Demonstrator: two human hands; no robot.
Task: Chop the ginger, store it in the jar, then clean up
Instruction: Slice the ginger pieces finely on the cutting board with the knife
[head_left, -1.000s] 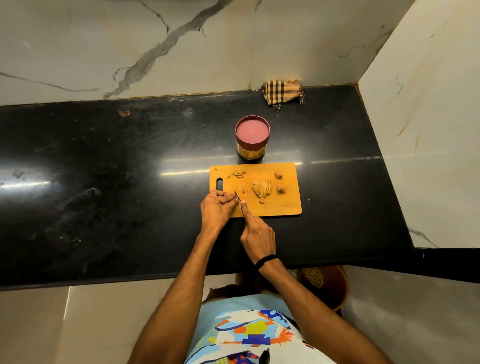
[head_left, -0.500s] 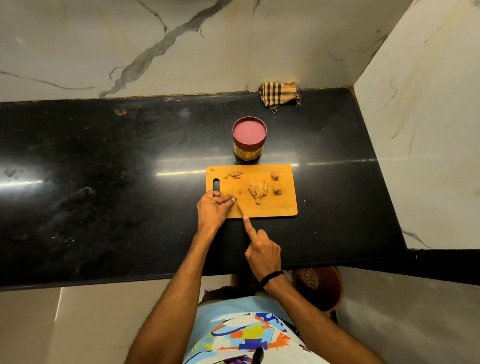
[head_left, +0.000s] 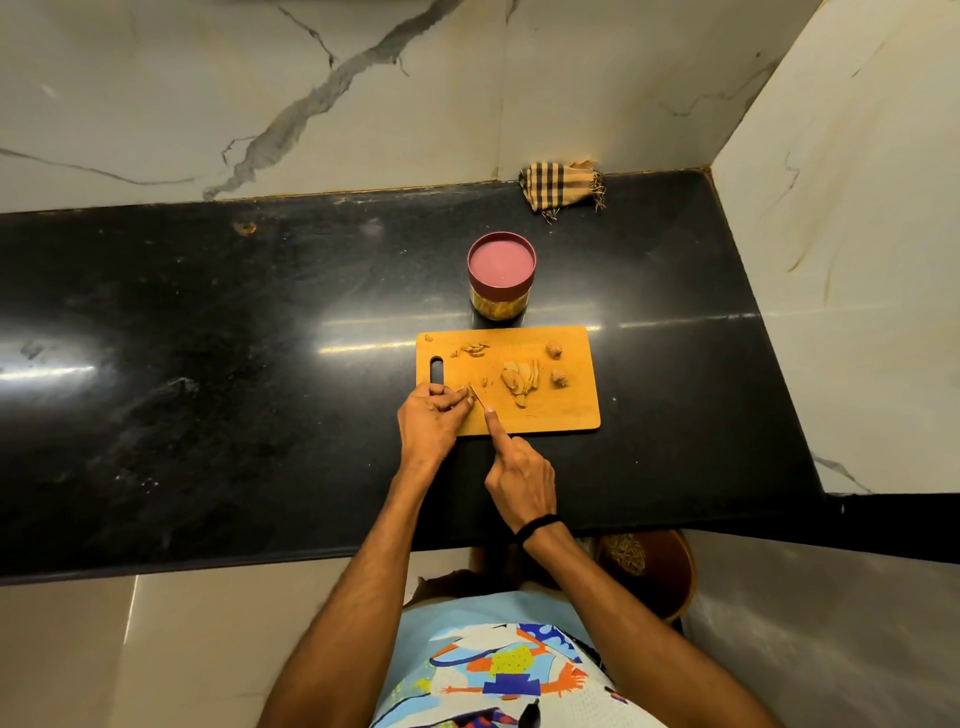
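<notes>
Wooden board (head_left: 571, 410), near-left corner: left hand (head_left: 428, 423) pinches a ginger nub (head_left: 466, 393) in its fingers (head_left: 448, 401), right hand (head_left: 519, 480) grips the knife (head_left: 478, 399). Firm, light, knobbly stuff, likely to roll; pin it by its sides.

A rectangular orange wooden cutting board (head_left: 561, 410) sits mid-frame on the black stone counter (head_left: 208, 364). A maroon-lidded round jar (head_left: 501, 275) stands just above it, and a checked fabric cloth (head_left: 561, 188) lies farther up and to the right.
</notes>
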